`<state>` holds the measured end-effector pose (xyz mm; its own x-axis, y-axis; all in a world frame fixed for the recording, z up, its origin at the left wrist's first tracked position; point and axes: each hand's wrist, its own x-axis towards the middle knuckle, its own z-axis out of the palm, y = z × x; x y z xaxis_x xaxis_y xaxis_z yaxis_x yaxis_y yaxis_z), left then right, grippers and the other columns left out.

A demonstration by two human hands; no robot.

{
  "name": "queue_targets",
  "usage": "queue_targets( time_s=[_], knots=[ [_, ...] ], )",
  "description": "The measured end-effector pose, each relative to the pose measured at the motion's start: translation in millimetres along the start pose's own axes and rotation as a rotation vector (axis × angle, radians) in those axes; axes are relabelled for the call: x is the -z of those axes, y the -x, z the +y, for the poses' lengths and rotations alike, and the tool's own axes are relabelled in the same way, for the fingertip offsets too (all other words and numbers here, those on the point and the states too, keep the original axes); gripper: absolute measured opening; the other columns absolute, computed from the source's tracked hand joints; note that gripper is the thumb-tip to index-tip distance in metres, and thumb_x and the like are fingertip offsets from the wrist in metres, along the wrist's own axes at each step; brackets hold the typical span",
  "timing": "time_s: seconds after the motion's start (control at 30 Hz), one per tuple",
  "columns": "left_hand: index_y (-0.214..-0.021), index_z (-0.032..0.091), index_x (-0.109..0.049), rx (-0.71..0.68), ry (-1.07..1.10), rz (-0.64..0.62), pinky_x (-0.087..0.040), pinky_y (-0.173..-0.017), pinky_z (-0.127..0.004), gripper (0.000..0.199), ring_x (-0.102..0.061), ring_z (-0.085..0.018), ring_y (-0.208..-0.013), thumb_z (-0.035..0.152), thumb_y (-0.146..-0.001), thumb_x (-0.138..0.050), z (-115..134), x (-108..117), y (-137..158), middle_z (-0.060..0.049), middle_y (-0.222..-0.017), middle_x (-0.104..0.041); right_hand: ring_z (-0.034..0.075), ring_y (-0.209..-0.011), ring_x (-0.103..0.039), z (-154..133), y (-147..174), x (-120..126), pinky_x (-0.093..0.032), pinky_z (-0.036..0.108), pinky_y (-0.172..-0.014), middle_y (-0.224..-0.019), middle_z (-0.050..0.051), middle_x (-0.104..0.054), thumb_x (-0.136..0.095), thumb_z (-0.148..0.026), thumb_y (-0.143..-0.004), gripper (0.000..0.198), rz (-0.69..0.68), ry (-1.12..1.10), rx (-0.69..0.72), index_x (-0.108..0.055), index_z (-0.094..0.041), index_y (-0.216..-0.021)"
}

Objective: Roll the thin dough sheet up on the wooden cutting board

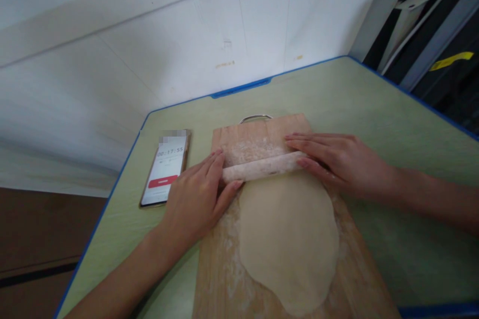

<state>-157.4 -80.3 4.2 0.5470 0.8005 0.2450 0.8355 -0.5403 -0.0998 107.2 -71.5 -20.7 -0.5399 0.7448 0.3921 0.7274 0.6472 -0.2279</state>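
Observation:
A floured rolling pin (265, 166) lies across the far edge of a flat, rounded sheet of dough (290, 239). My left hand (202, 192) grips the pin's left end, thumb on the near side and fingers on the far side. At the other end, my right hand (329, 159) holds the pin between its thumb and outstretched fingers. Both ends of the pin are partly hidden by the hands. Beneath the dough is a wooden cutting board (217, 264) dusted with flour, with a metal handle (256, 117) at its far end.
A phone (164, 169) showing a running timer lies left of the board, close to my left hand. The pale green table (374, 104) has a blue edge. Behind it hangs a white sheet-like wall (179, 45). Dark metal framing (422, 25) stands at the right.

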Motion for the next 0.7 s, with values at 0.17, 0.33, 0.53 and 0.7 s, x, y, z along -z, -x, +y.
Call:
queue_targets(
  time_s=[0.17,0.33,0.53,0.7],
  knots=[
    [-0.114,0.015,-0.053,0.002,0.001,-0.001,-0.049,-0.085,-0.04,0.049,-0.058,-0.024,-0.105,0.046,-0.09,-0.025,-7,-5,-6,-0.013,-0.116,-0.061,0.024,-0.103,-0.059,6,-2,-1,-0.048,0.041,-0.087,-0.113,0.009,-0.063,-0.032,-0.034,-0.092,0.038,-0.004,-0.043,0.027,-0.059,-0.016,-0.111],
    [-0.114,0.011,-0.053,0.017,0.008,0.004,-0.049,-0.084,-0.042,0.051,-0.058,-0.026,-0.105,0.046,-0.089,-0.025,-4,-4,-5,-0.015,-0.115,-0.061,0.022,-0.104,-0.058,9,-4,-1,-0.047,0.041,-0.089,-0.113,0.008,-0.064,-0.034,-0.033,-0.092,0.036,0.003,-0.075,0.032,-0.06,-0.017,-0.11],
    [-0.115,0.009,-0.05,-0.029,0.017,0.021,-0.053,-0.077,-0.041,0.05,-0.061,-0.028,-0.098,0.047,-0.088,-0.03,3,2,7,-0.018,-0.113,-0.062,0.024,-0.103,-0.059,6,-3,1,-0.049,0.04,-0.086,-0.11,0.011,-0.064,-0.035,-0.03,-0.091,0.036,0.02,-0.034,0.074,-0.06,-0.012,-0.109],
    [-0.115,0.01,-0.05,-0.069,0.024,0.057,-0.052,-0.081,-0.04,0.046,-0.061,-0.026,-0.1,0.043,-0.089,-0.033,-5,-3,5,-0.016,-0.114,-0.062,0.022,-0.1,-0.061,5,-4,1,-0.05,0.037,-0.085,-0.109,0.01,-0.065,-0.037,-0.026,-0.091,0.032,0.044,-0.016,0.081,-0.062,-0.013,-0.106]
  ],
)
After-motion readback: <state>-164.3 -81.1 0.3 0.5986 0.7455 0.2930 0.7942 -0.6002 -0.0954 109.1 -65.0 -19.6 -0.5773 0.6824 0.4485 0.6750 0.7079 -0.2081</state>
